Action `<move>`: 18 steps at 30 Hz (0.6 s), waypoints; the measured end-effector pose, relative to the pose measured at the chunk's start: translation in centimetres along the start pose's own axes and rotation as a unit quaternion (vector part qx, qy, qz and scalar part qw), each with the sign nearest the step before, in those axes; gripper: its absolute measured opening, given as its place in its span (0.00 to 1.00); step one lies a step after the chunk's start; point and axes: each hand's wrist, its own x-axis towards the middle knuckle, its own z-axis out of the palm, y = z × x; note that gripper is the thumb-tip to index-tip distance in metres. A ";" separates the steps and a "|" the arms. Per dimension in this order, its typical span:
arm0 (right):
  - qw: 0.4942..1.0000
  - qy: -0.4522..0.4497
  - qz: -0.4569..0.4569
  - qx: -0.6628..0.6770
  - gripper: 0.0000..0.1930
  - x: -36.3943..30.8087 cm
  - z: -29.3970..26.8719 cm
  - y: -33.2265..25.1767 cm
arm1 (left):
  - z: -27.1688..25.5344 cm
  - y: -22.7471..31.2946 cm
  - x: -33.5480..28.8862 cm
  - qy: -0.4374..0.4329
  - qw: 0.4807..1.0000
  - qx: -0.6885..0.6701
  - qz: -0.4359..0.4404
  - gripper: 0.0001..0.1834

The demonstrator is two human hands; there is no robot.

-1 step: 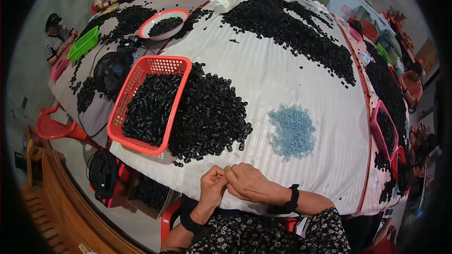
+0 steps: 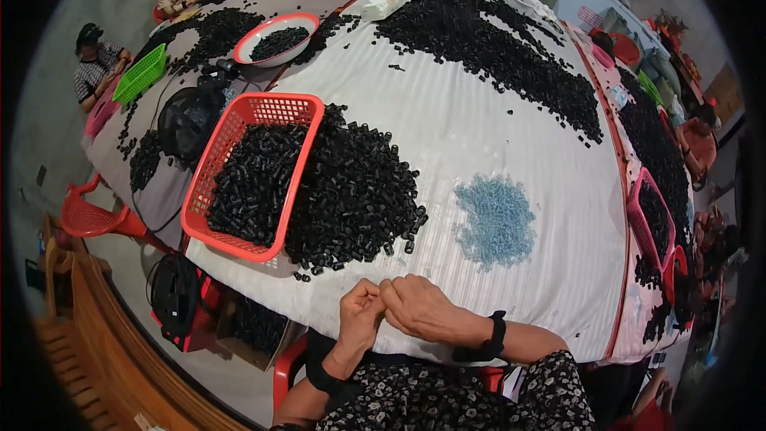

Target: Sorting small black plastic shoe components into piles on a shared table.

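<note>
At the table's near edge my left hand [image 2: 361, 315] and my right hand [image 2: 421, 308] meet, fingertips pinched together. Whatever lies between the fingers is hidden or too small to name. Beyond my hands, a little left, spreads a heap of small black cylindrical pieces [image 2: 355, 191]. It reaches up against a red plastic basket [image 2: 285, 223] filled with the same black pieces. Farther right, a pile of small clear bluish pieces [image 2: 495, 222] lies on the white cloth [image 2: 558, 271].
Another long spread of black pieces [image 2: 487, 48] covers the far part of the table. A white bowl with a red rim [image 2: 302, 51] stands far left, near a green basket [image 2: 140, 73]. On the right is a pink basket [image 2: 636, 211]. Other people sit around the table.
</note>
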 end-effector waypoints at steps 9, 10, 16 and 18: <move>0.989 0.056 -0.029 -0.135 0.13 0.0 1.5 0.1 | 0.7 0.3 -0.2 0.017 1.000 0.025 0.004 0.06; 0.990 0.046 -0.024 -0.133 0.15 0.0 1.4 0.2 | 0.8 0.4 -0.2 0.013 0.999 0.027 0.011 0.07; 0.994 0.022 -0.047 -0.096 0.17 0.2 0.5 0.7 | 0.6 0.2 -0.1 0.005 1.000 0.027 0.009 0.07; 0.993 0.014 -0.055 -0.107 0.17 0.2 0.1 0.8 | 0.2 -0.1 0.0 -0.002 1.000 0.026 0.009 0.07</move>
